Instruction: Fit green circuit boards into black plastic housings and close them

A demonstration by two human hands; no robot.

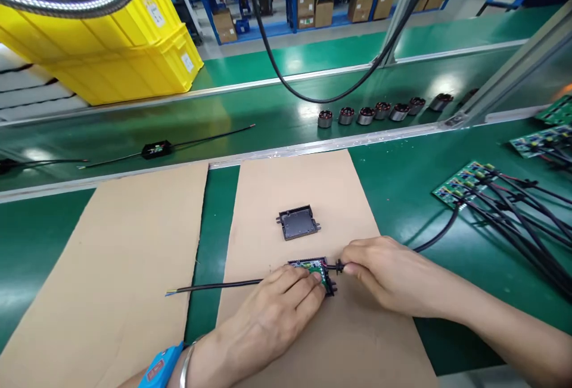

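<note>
On the cardboard sheet lies a black plastic case half with a green circuit board (318,267) seated in it. My left hand (279,301) covers its left part, fingers curled over the board and case, with the thumb hidden. At the case's right end, my right hand (375,266) pinches a black cable by its ribbed grommet (339,266), just outside the wall. A second black cable (218,285) with bare coloured wire ends runs out to the left from under my left hand. The other case half (298,223), hollow side up, rests just behind.
Two cardboard sheets, left (134,245) and middle (304,179), lie on the green bench. Wired circuit boards (467,184) are at right. Several motor stators (366,115) and a cabled black module (156,149) sit beyond the metal rail. Yellow crates (134,72) stand back left; a black cable (286,81) hangs overhead.
</note>
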